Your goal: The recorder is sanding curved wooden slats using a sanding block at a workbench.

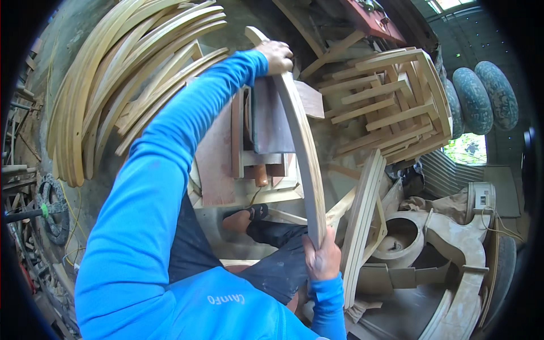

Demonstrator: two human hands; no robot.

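Head view: the operator is holding a curved wooden piece (304, 148) with both hands. The left grip (277, 57) is closing over the piece near its upper end, leaving a short length projecting beyond the fingers. The right grip (323, 255) is wrapping around the lower end. Neither grip is standing visibly apart from the wood.

The piece is running lengthwise between the two grips, along the right side of a dark grey panel (273, 122). Whether it is touching the panel or passing just above it, this view is not showing clearly. A reddish board (218, 164) and an orange-brown cylinder (260, 175) are sitting near the panel.

By judgement, the step in hand is positioning or working the curve beside the panel. The next move is probably calling for matched control at both ends: the left grip guiding the far end, the right grip setting the angle, without the piece twisting.

Containers: a pale round casing (396, 261) is standing open at the right, its interior appearing brown and dusty with a small dark object at the bottom, which is remaining unidentifiable. No other container is showing clearly. Outside it, a stack of wooden strips (362, 226) is leaning just beside the right grip, and many curved strips (82, 119) are lying piled at the upper left.
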